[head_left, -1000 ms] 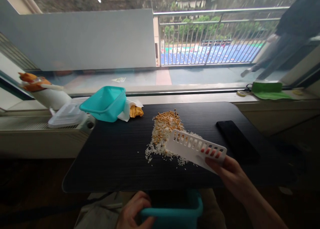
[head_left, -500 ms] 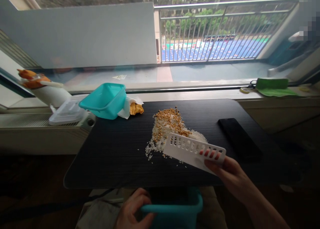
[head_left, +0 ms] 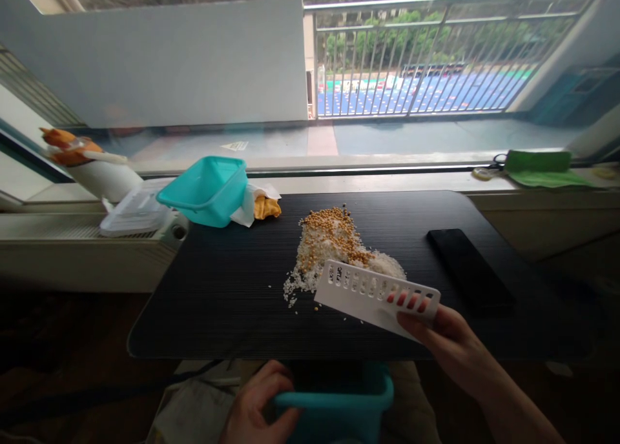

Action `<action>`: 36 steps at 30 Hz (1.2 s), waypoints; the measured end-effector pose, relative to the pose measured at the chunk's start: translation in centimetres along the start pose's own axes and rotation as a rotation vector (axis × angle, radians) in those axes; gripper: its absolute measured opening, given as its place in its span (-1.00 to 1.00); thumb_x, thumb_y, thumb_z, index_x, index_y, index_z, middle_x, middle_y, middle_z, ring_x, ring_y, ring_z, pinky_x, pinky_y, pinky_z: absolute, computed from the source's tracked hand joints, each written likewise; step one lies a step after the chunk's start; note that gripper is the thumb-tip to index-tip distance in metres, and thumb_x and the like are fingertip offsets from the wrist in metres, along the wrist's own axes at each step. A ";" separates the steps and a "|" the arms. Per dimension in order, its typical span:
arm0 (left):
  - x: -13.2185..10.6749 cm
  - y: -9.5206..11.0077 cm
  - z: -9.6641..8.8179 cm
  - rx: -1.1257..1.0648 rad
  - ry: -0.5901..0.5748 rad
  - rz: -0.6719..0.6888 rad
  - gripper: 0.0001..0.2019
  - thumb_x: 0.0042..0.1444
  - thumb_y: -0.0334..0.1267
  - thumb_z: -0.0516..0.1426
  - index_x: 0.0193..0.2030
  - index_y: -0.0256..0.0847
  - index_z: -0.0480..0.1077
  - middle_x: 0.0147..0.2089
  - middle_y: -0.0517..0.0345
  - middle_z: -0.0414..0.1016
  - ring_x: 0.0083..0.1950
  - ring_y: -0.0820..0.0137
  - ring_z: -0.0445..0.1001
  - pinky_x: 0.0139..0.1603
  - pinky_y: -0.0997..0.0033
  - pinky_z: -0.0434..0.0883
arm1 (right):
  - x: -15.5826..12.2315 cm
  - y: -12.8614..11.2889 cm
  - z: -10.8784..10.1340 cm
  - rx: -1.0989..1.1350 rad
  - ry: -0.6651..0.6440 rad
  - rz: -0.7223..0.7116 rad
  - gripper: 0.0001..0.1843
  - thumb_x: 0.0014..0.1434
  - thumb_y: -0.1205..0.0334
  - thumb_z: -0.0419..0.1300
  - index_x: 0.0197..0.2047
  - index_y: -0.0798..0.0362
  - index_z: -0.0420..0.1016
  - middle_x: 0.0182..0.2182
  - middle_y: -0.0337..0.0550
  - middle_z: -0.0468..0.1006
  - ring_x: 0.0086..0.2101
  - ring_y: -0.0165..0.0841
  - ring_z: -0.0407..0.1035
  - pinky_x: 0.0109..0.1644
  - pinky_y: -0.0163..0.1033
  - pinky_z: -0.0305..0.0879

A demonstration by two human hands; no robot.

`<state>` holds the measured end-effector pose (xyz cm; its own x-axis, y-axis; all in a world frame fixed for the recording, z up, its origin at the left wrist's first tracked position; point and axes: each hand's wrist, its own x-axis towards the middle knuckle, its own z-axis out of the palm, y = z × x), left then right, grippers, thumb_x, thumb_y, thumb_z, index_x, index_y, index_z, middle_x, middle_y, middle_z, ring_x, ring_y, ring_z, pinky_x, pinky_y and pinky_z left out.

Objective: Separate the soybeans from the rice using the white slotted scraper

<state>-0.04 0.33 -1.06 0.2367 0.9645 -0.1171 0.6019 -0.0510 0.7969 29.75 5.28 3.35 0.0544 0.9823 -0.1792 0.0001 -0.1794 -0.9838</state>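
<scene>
2 pinches: left hand (head_left: 261,406) on a teal bin (head_left: 339,401), right hand (head_left: 443,331) on a slotted white strip (head_left: 356,300). Jerking the strip could scatter rice and beans (head_left: 329,239) past the bin.

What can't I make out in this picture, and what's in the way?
All in the head view:
Lower teal bin: deep shadow obscures its contents; the bottom edge cuts off its base.
Grain pile: the white slotted strip covers whatever lies directly behind it.
Right hand: the strip partly hides its fingers.
Left hand: the bottom edge cuts off its wrist.
Dark slab: too dark to identify.
</scene>
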 end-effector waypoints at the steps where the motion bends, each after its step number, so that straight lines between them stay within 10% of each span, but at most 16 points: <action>1: 0.0 0.0 0.0 -0.001 0.002 -0.001 -0.87 -0.03 -0.46 0.18 -0.50 -0.19 0.48 -0.36 0.17 0.52 -0.30 0.35 0.58 -0.26 0.55 0.44 | 0.0 0.1 -0.1 -0.001 0.001 -0.006 -0.67 0.05 -0.05 0.37 -0.16 -0.10 0.70 -0.14 -0.11 0.69 -0.01 -0.04 0.47 0.17 0.03 0.29; 16: 0.2 -0.1 0.1 -0.050 0.011 0.073 -0.87 0.01 -0.45 0.19 -0.51 -0.20 0.45 -0.38 0.17 0.49 -0.35 0.37 0.56 -0.30 0.55 0.43 | -1.3 -0.7 -1.1 -0.090 -0.350 0.150 -0.63 0.09 -0.04 0.34 -0.11 -0.01 0.69 -0.20 -0.09 0.72 -0.20 -0.12 0.59 -0.07 -0.11 0.51; 26: -0.1 0.2 0.1 -0.015 0.015 -0.015 -0.86 -0.06 -0.49 0.18 -0.50 -0.17 0.47 -0.34 0.18 0.52 -0.29 0.34 0.58 -0.25 0.54 0.43 | 1.0 -0.4 -0.2 0.099 0.247 0.030 -0.57 -0.12 -0.09 0.46 -0.18 -0.08 0.70 -0.13 -0.13 0.70 -0.02 -0.02 0.51 0.19 0.03 0.30; 36: 0.1 0.6 -0.1 -0.020 0.024 -0.017 -0.86 -0.08 -0.48 0.18 -0.52 -0.16 0.49 -0.35 0.18 0.55 -0.30 0.33 0.58 -0.26 0.54 0.46 | 2.5 0.1 -0.4 0.128 0.152 0.105 -0.53 -0.09 -0.04 0.46 -0.10 -0.02 0.67 -0.13 -0.09 0.70 -0.08 -0.05 0.55 0.08 -0.01 0.42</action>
<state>0.27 0.45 -0.55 0.2081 0.9712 -0.1165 0.5903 -0.0298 0.8066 30.32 7.66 2.78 0.1969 0.9376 -0.2866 -0.1396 -0.2625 -0.9548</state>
